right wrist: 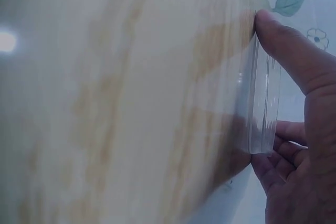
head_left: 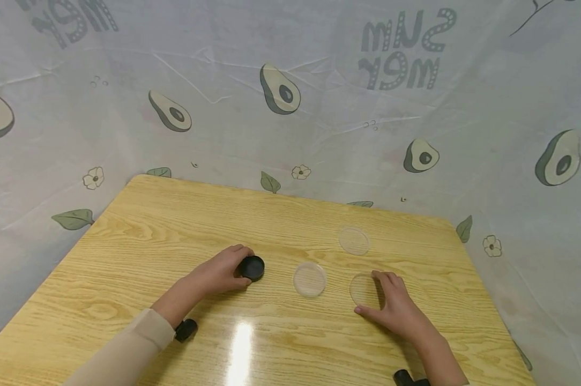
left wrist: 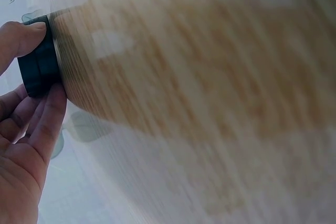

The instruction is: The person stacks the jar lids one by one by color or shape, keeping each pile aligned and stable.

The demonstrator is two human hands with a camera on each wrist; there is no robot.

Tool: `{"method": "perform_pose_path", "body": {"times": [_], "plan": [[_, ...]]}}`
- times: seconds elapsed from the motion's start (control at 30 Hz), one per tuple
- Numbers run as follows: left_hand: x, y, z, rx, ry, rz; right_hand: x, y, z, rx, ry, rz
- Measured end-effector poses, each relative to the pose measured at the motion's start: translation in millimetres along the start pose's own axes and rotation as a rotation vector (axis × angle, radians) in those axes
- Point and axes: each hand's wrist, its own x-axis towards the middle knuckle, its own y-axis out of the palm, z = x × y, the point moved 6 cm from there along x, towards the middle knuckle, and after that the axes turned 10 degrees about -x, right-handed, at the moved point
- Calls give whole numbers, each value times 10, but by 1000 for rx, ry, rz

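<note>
My left hand grips a small round black lid-like piece by its sides at the table's middle left. In the left wrist view, the thumb sits on one side of the black piece and the fingers on the other, its flat edge against the tabletop. To the right, my right hand holds a clear petri dish across its rim between thumb and fingers. The dish's clear side wall shows in the right wrist view. Between the hands lies a second clear round dish.
Another clear, flat round dish or lid lies farther back on the wooden table. A patterned cloth hangs behind the table's back edge. Black wrist devices sit under the forearms. Light glares off the table near the front.
</note>
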Motion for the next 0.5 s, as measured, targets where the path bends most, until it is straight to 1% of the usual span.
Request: {"method": "perform_pose_path", "body": {"times": [0.27,0.37,0.5], "plan": [[3,-7,-2,7,11,-2,-5,2,2,-12,-11,-5],[0,-7,-6,6,10,1,-9,-2,7,-11,-11,3],[3,-5,0,6,7,2,-8,0,2,11,13,31]]}}
